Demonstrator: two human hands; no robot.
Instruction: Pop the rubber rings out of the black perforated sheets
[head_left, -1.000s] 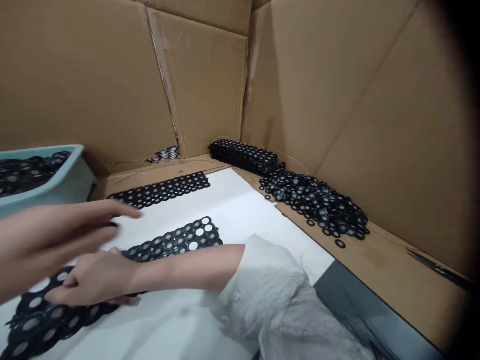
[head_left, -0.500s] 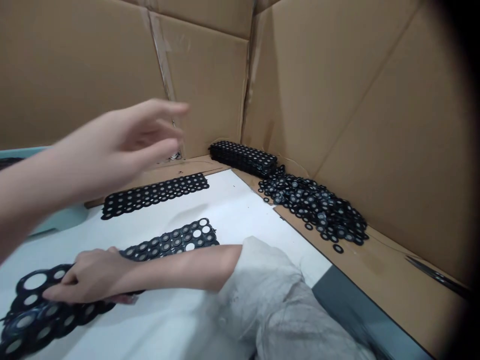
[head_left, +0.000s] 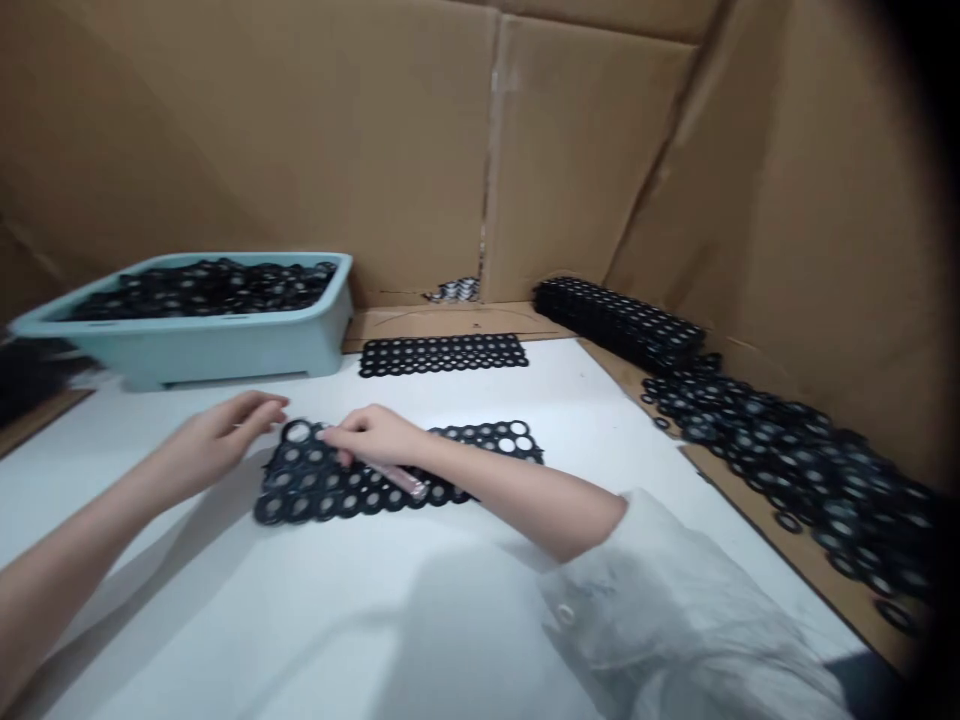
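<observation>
Since laid flat on the white table (head_left: 300, 580) across the lower frame, best to take up the black sheet (head_left: 330, 482) at centre by its long edges; probably light and rubbery, likely to flex rather than crack, hardly slippery. With the left hand (head_left: 229, 432) at centre-left, just beside the sheet's upper left corner, cannot tell whether pinching anything. With the right hand (head_left: 379, 437) over the sheet, clamped around a pinkish stick (head_left: 401, 481). Near two corners, note apparently open white holes (head_left: 507, 445), perhaps weaker to pull on.
</observation>
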